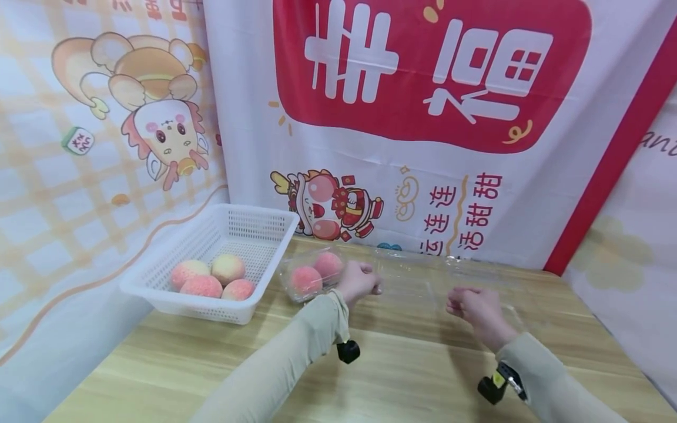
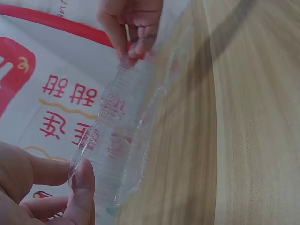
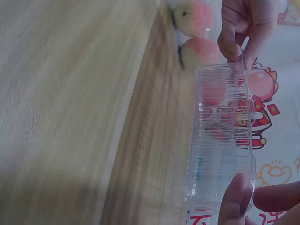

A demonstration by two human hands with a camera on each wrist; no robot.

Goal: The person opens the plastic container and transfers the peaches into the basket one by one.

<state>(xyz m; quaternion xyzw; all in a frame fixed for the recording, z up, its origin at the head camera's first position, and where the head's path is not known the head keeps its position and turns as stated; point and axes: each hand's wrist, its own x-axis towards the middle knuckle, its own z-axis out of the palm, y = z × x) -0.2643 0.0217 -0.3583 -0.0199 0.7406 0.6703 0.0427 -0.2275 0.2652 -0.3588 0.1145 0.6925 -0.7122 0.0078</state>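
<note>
A clear plastic clamshell box (image 2: 117, 136) spans the gap between my two hands. My left hand (image 1: 359, 284) pinches its rim at one end, thumb and finger on the edge, as the left wrist view shows. At the other end, my right hand (image 1: 478, 311) pinches the same rim between thumb and finger. In the right wrist view, the box's ribbed wall (image 3: 218, 150) faces the camera. Beside my left hand, another clear box (image 1: 290, 289) stands on the table with two pink peaches (image 1: 305, 280) inside. The transparent plastic makes the held box's outline faint in the head view.
A white perforated basket (image 1: 264, 235) stands at the left with several pink and pale yellow peaches (image 1: 202, 286) in it. Below my hands lies a wooden table (image 1: 402, 376). Printed cloths (image 1: 243, 117) hang behind and to the left. Each wrist carries a small black camera (image 1: 348, 351).
</note>
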